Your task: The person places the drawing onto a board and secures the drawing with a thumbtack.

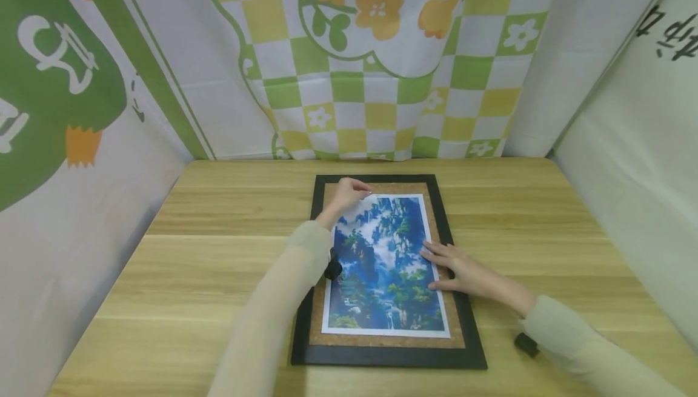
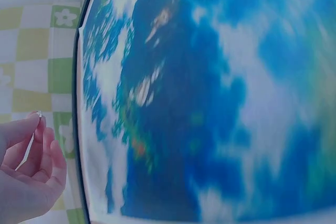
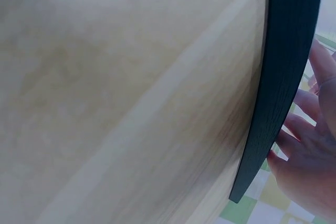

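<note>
Wood-grain table (image 1: pixel 218 203) spreads under and around your hands, and a checkered cloth (image 1: pixel 378 112) hangs beyond them. Between your hands lies the landscape print (image 1: pixel 387 276), flat on a cork board (image 1: pixel 455 327) with a black frame (image 1: pixel 389 357); an edge of cork shows around the sheet, so it seems placed to sit inside the frame.

Your left hand (image 1: pixel 345 196) is at the far edge of the print. Its thumb and forefinger are closed together and pinch a small shiny thing (image 2: pixel 40 114), maybe a pin, but it is too little to be certain. Such a fingertip hold probably serves for exact placing.

Your right hand (image 1: pixel 463 271) reaches over the frame from its own side, with fingers spread and almost straight; it grips nothing. Its fingertips rest on the near-side margin of the print, I judge to stop the sheet from sliding.
</note>
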The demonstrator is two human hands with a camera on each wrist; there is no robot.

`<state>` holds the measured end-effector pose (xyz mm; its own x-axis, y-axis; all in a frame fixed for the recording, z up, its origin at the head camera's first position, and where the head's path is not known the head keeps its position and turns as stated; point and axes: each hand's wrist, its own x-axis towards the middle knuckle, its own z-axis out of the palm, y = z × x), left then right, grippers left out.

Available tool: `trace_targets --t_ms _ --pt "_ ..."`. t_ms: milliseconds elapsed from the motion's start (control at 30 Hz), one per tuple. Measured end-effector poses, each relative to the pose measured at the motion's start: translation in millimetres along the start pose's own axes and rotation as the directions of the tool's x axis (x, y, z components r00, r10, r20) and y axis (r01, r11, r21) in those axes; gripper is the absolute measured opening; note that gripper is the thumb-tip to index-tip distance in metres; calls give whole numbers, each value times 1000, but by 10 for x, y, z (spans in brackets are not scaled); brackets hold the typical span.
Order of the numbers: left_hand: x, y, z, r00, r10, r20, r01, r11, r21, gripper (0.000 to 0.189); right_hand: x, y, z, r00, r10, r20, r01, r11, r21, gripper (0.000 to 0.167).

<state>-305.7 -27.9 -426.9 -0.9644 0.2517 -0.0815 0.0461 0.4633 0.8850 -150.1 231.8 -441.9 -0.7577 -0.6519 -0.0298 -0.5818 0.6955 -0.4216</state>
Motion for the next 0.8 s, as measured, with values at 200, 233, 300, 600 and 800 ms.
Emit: trace_targets --t_ms 200,233,300,600,800 --pt "157 -98 163 997 -67 -26 65 995 -80 16 3 11 7 1000 0 -4 0 1000 8 71" --pt "263 -227 218 999 -35 -41 31 994 -109 14 3 13 8 1000 0 -4 0 1000 9 71" --pt "323 -282 275 997 -52 -57 44 990 -132 11 5 17 10 1000 -3 -7 3 1000 11 71" --pt "186 -118 347 983 -110 -146 98 992 -84 14 5 30 25 1000 -13 -12 14 1000 14 70" --pt "135 -90 341 987 -77 -143 75 997 -23 14 4 38 35 1000 -13 -15 13 1000 17 70"
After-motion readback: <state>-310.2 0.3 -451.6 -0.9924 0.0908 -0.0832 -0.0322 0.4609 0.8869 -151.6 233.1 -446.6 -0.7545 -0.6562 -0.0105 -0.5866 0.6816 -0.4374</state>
